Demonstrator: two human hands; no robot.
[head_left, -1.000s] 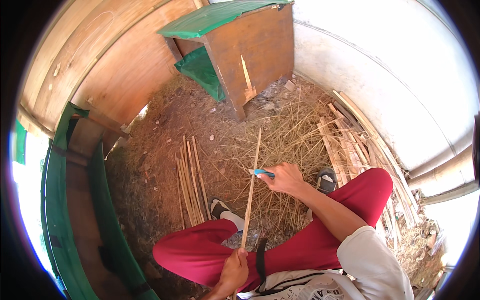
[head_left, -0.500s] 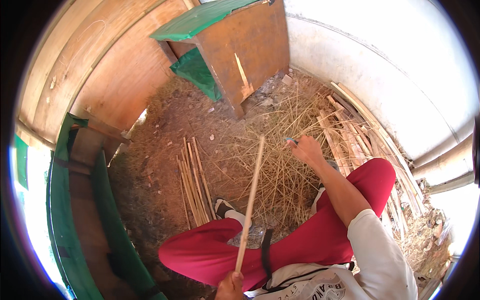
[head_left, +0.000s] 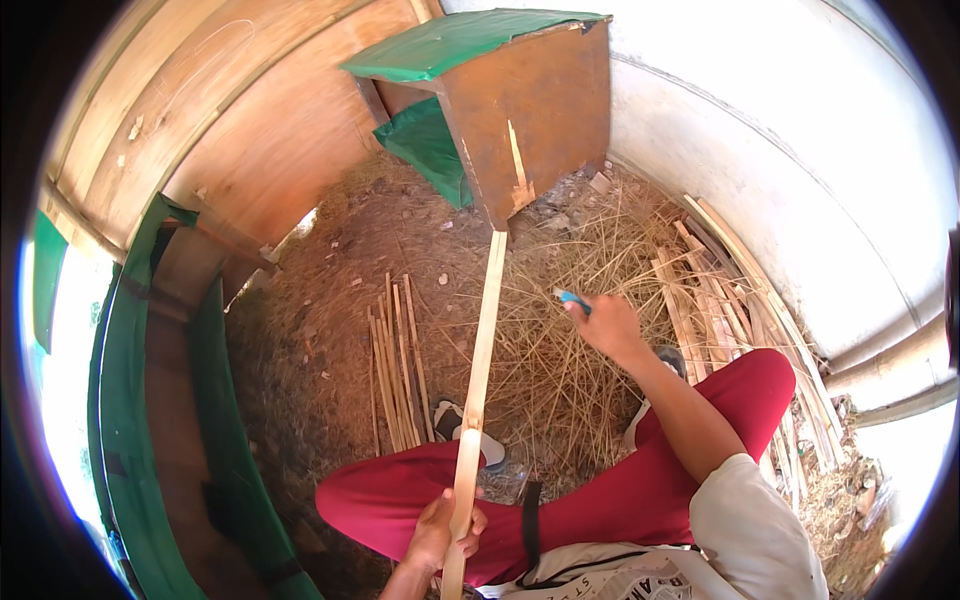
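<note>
from here the left hand (head_left: 433, 528) grips a pale strip (head_left: 481, 350) over the red trousers (head_left: 590, 505), the right hand (head_left: 610, 328) clasps a blue knife (head_left: 574, 300) clear of it, the slim strips (head_left: 398, 365) look done, and this one and the rough lengths (head_left: 702, 290) seem unfinished.

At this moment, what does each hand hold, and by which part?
Left hand: the wooden strip, low on its visible length. Right hand: the blue knife, by its handle.

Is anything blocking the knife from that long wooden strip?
Nothing visible does. The right hand holds the blue knife to the right of the wooden strip, which the left hand grips; the shavings lie below, on the ground.
</note>
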